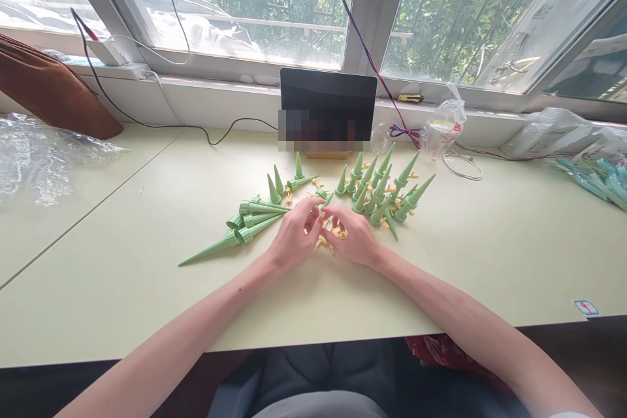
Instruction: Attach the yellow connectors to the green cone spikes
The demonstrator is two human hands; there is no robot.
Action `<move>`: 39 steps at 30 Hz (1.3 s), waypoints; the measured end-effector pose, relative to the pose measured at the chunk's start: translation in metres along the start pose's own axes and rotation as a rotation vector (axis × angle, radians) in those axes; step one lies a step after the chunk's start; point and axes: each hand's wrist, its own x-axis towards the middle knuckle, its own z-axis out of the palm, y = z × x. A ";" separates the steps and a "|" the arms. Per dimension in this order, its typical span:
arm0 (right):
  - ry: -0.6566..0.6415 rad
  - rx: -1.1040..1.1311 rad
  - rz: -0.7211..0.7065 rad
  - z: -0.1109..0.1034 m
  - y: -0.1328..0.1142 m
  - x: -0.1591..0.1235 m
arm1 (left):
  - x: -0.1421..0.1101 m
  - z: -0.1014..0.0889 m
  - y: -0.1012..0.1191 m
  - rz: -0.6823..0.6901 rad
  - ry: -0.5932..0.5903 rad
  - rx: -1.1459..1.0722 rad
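My left hand (pixel 297 227) and my right hand (pixel 353 235) meet over the middle of the table, fingertips pinched close together. A green plastic spike (pixel 327 199) shows at the fingertips, mostly covered; my left fingers appear closed on it. Whatever my right fingers pinch is too small and hidden to name. Below and between the hands lies a pile of small yellow valve-like pieces (pixel 325 245). Left of my hands, several hollow green spikes (pixel 259 219) lie on their sides. Right of them, several spikes (pixel 379 186) stand point up, some with yellow pieces attached.
A dark-screened tablet (pixel 328 104) stands behind the spikes, its cable running left. Clear plastic wrap (pixel 36 157) lies at the left. A bagged cup (pixel 439 134) and a coiled white cable (pixel 463 167) are at the back right, with bagged teal items (pixel 600 173) farther right.
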 end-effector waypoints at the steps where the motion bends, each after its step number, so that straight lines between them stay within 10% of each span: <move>1: -0.002 -0.002 -0.005 0.000 0.001 -0.001 | 0.000 0.000 0.000 0.002 -0.003 0.001; 39: 0.131 0.108 0.216 -0.008 -0.007 0.007 | 0.002 0.001 -0.003 0.042 -0.041 0.071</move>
